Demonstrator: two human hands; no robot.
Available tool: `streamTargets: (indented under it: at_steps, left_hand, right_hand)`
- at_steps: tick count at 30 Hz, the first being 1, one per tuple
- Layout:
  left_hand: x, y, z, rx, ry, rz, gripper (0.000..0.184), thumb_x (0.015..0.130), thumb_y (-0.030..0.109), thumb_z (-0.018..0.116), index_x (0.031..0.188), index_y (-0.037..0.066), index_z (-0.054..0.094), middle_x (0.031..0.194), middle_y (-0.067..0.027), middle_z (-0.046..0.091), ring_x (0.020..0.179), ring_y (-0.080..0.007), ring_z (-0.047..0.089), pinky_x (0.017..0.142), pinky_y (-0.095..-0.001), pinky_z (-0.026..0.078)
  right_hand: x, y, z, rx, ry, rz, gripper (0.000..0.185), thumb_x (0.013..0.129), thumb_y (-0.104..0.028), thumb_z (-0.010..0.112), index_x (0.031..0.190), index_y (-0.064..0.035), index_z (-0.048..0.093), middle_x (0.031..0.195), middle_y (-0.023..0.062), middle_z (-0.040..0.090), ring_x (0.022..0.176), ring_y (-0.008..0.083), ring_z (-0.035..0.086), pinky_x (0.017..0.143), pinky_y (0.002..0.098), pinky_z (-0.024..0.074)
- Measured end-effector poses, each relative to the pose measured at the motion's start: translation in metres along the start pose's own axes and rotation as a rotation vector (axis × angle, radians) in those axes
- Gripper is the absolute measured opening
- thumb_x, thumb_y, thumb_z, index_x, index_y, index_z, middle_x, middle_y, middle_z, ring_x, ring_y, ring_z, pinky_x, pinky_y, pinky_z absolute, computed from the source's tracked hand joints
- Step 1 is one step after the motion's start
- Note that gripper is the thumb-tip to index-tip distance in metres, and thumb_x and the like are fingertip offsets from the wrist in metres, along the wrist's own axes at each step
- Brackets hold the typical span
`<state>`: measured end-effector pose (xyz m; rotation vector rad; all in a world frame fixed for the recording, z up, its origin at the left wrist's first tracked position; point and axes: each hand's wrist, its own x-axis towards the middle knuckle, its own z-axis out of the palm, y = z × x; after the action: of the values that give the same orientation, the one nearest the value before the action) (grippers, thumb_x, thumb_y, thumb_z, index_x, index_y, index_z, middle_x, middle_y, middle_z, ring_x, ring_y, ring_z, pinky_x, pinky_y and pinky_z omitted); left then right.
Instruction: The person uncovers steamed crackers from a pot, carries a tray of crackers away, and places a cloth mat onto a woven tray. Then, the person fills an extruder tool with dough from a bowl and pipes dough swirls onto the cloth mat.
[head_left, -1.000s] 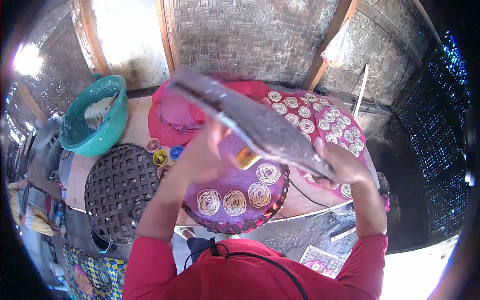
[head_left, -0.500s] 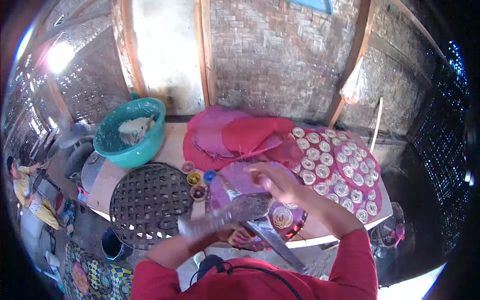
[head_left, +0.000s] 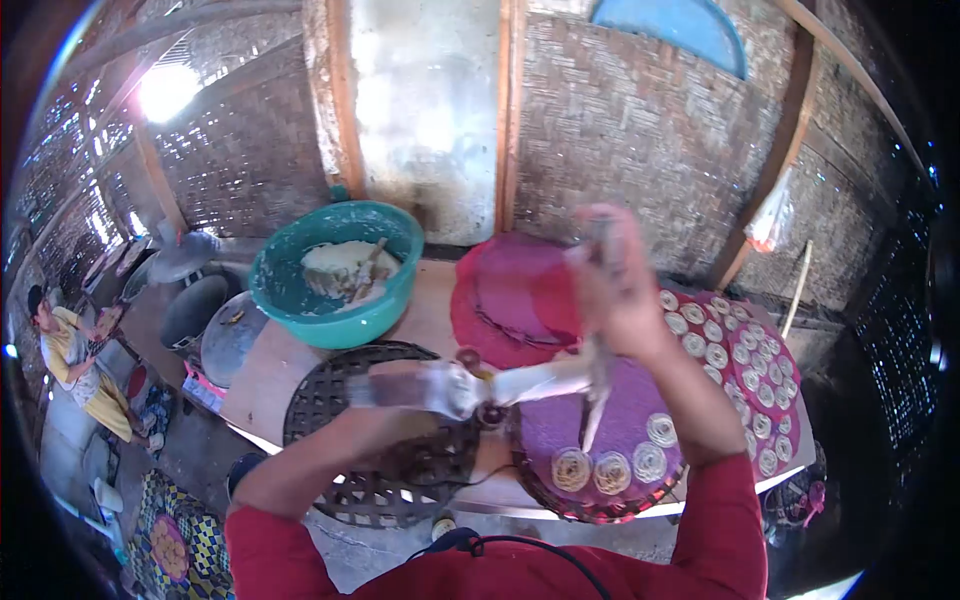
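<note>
A blurred, greyish tube-shaped press (head_left: 415, 390) lies crosswise in front of me, with a pale rod (head_left: 545, 380) extending from its right end to a narrow crosspiece (head_left: 592, 420). My left hand (head_left: 400, 420) is under the tube and appears wrapped around it, its fingers mostly hidden. Raised above the crosspiece, my right hand (head_left: 615, 285) is smeared by motion, so its finger position is unclear. Below it, a round purple mat (head_left: 560, 415) on a woven tray carries several pale coiled strands (head_left: 612, 472) along its near and right side.
A green basin (head_left: 335, 325) holds white dough (head_left: 350, 270). A dark woven tray (head_left: 320, 420) lies at left, with small cups near its edge. Stacked pink-red mats (head_left: 490, 300) are behind; coil-covered mats (head_left: 765, 365) lie right. Another person (head_left: 80, 360) is at far left.
The view has shifted left. My right hand has risen away from the mat. The press has swung level, and a pale rod now shows between the tube and the crosspiece. More coils are visible.
</note>
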<state>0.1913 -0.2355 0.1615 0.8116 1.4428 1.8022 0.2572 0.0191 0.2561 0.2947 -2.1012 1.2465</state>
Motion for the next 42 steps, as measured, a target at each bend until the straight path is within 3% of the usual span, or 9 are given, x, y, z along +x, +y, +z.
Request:
streamTargets:
  at_steps: [2,4,8,12,14,22,27,30,42]
  left_hand:
    - [-0.011,0.019,-0.033,0.908,0.308,0.322,0.023,0.076,0.012,0.070,0.096,0.004,0.061,0.084,-0.0043,0.065,0.077,-0.0136,0.062,0.074,-0.0277,0.050]
    - [-0.021,-0.017,-0.102,0.466,0.514,-0.081,0.028,0.076,0.010,0.070,0.101,0.003,0.059,0.091,-0.0042,0.063,0.084,-0.0150,0.061,0.077,-0.0285,0.049]
    - [-0.016,-0.007,-0.130,-0.363,0.563,0.695,0.041,0.082,-0.004,0.052,0.122,0.003,0.044,0.113,-0.0080,0.052,0.100,-0.0212,0.054,0.091,-0.0357,0.043]
    - [-0.043,0.086,-0.151,-0.044,0.891,1.373,0.032,0.081,0.013,0.048,0.112,0.004,0.046,0.099,-0.0085,0.047,0.092,-0.0234,0.048,0.088,-0.0440,0.041]
    - [-0.090,0.110,-0.182,0.153,0.834,1.561,0.025,0.075,0.016,0.053,0.097,0.006,0.047,0.086,-0.0059,0.038,0.081,-0.0199,0.043,0.086,-0.0439,0.041]
    - [-0.193,-0.007,-0.281,0.223,1.551,0.906,0.034,0.077,0.006,0.059,0.109,-0.005,0.055,0.102,-0.0183,0.058,0.092,-0.0281,0.057,0.085,-0.0371,0.044]
    - [-0.206,-0.053,-0.309,1.297,1.564,0.419,0.018,0.083,0.003,0.057,0.100,-0.003,0.063,0.098,-0.0096,0.063,0.088,-0.0208,0.060,0.079,-0.0348,0.047]
    - [-0.190,-0.059,-0.317,0.542,1.632,0.573,0.018,0.082,0.005,0.060,0.099,-0.003,0.062,0.099,-0.0106,0.062,0.088,-0.0226,0.059,0.081,-0.0350,0.046]
    - [-0.183,-0.067,-0.344,0.913,1.800,0.316,0.032,0.079,0.016,0.065,0.104,-0.002,0.058,0.103,-0.0116,0.060,0.093,-0.0244,0.056,0.081,-0.0355,0.044]
  right_hand:
    - [0.023,0.001,0.002,0.283,0.295,0.059,0.029,0.088,-0.003,0.044,0.116,-0.0113,0.038,0.060,-0.0010,0.041,0.038,0.0069,0.036,0.032,0.0218,0.0299]
    - [0.048,0.009,0.024,0.721,0.530,-0.061,0.028,0.089,-0.005,0.043,0.115,-0.0142,0.037,0.062,-0.0007,0.038,0.042,0.0080,0.035,0.036,0.0214,0.0327]
    - [0.104,0.052,0.135,1.136,0.849,-0.025,0.008,0.094,-0.015,0.041,0.089,-0.0125,0.035,0.062,0.0016,0.040,0.053,0.0121,0.043,0.052,0.0305,0.0442]
    - [0.134,0.068,0.272,1.353,0.219,0.393,0.031,0.095,-0.034,0.041,0.103,-0.0062,0.054,0.094,0.0121,0.060,0.084,0.0212,0.058,0.076,0.0349,0.0454]
    - [0.161,0.147,0.318,0.553,-0.084,0.203,0.029,0.093,-0.030,0.046,0.103,-0.0064,0.060,0.105,0.0117,0.056,0.091,0.0244,0.057,0.079,0.0381,0.0445]
    - [0.211,0.272,0.394,-1.143,-0.724,-0.340,0.029,0.076,-0.021,0.060,0.104,-0.0189,0.065,0.121,0.0061,0.048,0.112,0.0291,0.044,0.086,0.0440,0.0411]
    - [0.232,0.321,0.438,-1.263,-0.915,-0.394,0.032,0.075,-0.022,0.060,0.106,-0.0216,0.064,0.117,0.0043,0.051,0.113,0.0270,0.043,0.094,0.0467,0.0355]
    - [0.240,0.318,0.429,-1.394,-0.984,-0.526,0.033,0.074,-0.022,0.059,0.106,-0.0230,0.063,0.112,0.0039,0.055,0.109,0.0263,0.047,0.095,0.0492,0.0331]
    - [0.235,0.191,0.356,-1.164,-1.201,-0.213,0.019,0.081,-0.022,0.053,0.094,-0.0152,0.065,0.092,0.0102,0.065,0.090,0.0287,0.062,0.071,0.0409,0.0492]
